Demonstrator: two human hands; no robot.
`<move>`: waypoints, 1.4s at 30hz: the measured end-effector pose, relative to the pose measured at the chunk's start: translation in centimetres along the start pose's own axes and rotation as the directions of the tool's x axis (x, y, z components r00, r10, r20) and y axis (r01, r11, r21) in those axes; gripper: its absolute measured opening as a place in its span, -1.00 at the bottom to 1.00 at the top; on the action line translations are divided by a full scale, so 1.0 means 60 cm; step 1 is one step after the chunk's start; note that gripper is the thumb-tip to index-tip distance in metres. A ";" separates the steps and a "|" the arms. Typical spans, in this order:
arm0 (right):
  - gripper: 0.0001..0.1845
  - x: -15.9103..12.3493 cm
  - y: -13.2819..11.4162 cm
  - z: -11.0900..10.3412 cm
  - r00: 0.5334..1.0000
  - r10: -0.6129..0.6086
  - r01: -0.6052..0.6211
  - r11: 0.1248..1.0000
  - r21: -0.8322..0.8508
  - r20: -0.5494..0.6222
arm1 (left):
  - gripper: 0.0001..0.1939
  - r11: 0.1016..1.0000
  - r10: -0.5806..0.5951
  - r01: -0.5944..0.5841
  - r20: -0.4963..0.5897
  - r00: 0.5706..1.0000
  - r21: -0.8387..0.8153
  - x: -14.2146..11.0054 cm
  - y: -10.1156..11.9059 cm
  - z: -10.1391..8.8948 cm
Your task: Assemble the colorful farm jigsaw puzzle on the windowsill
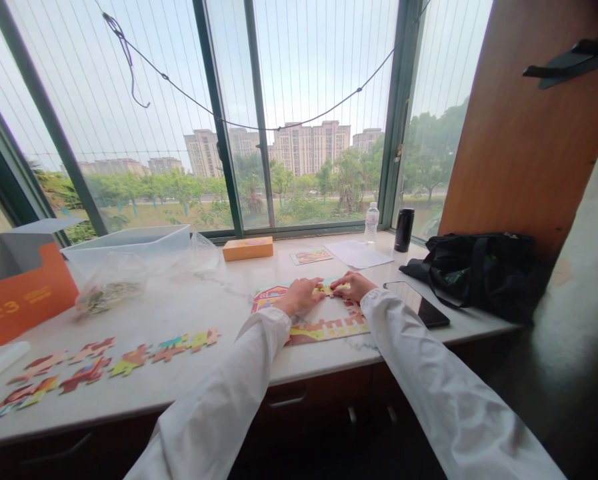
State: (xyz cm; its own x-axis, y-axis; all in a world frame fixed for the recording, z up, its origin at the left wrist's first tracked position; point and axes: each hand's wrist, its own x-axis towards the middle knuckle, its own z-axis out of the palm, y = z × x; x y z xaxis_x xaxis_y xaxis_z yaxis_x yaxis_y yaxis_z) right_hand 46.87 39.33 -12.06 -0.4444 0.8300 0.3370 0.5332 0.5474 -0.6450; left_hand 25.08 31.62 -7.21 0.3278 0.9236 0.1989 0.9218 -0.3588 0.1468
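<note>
The left hand (301,297) and right hand (353,285) rest on a jigsaw board (323,330), their fingers (339,283) bent down and almost meeting over a yellow piece (329,289). They look closed onto that piece rather than spread open, but whether they truly pinch it is hidden from this view. The piece lies directly under the fingertips, between the two hands, with the right fingers seeming to cover slightly more of it. The board's long axis runs roughly left to right, slightly skewed, and it extends toward the person from the fingers, close to the near edge of the marble table (199,300).

Well left of the fingers, loose pieces (99,360) straggle along the table in a rough row, with bare marble between. Just right of the right hand lies a phone (416,303), leaving little room on that side. Beyond the fingers sit a small card (311,257) and a sheet of paper (359,253)
</note>
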 end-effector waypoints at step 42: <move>-0.71 0.007 0.001 0.002 0.995 0.054 -0.062 0.995 0.083 0.087 | -0.75 0.999 0.011 -0.007 -0.088 0.996 0.045 0.004 0.013 0.000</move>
State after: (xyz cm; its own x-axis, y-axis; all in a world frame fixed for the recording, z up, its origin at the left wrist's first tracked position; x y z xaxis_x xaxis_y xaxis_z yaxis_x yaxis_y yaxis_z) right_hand 46.64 39.72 -12.05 -0.4759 0.8460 0.2405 0.4977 0.4844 -0.7194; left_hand 25.88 31.58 -7.03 0.3182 0.9042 0.2851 0.9279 -0.3587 0.1019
